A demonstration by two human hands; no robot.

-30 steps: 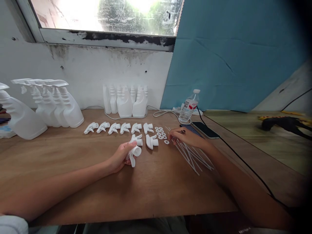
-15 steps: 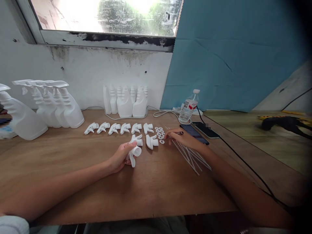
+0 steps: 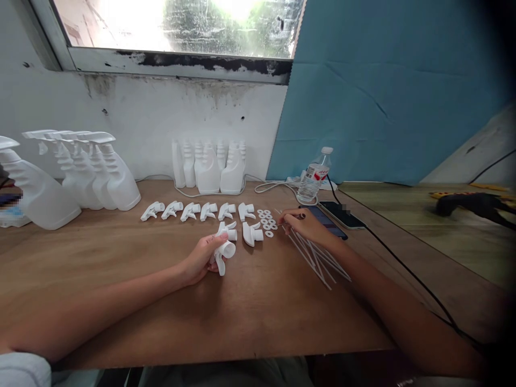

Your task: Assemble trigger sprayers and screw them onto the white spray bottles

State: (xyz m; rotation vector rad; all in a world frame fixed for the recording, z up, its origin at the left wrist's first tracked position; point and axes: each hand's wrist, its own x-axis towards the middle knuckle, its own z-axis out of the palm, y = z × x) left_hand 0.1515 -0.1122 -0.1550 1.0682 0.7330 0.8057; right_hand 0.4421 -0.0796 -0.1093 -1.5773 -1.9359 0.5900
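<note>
A white trigger spray head (image 3: 227, 250) is in my left hand (image 3: 205, 255), its round threaded collar facing right and its trigger pointing down. Just behind it is another spray head (image 3: 230, 232), close to my fingertips; I cannot tell if they touch it. My right hand (image 3: 304, 224) has its fingers closed beside the small white ring washers (image 3: 269, 234) and over the upper ends of thin white tubes (image 3: 316, 263). The dark end of a slim stick-like tool (image 3: 301, 216) pokes out of that hand; its tip is hidden or too small to tell.
Several spray heads (image 3: 208, 211) lie in a row, with one more (image 3: 252, 235) nearer me. White bottles with spray heads (image 3: 121, 188) stand at left, bottles without heads (image 3: 208, 177) by the wall. A water bottle (image 3: 312, 180), two phones (image 3: 342, 215) and a black cable (image 3: 399, 271) are at right.
My right hand has moved slightly to the right, away from the washers. My left hand still holds the spray head in the same place.
</note>
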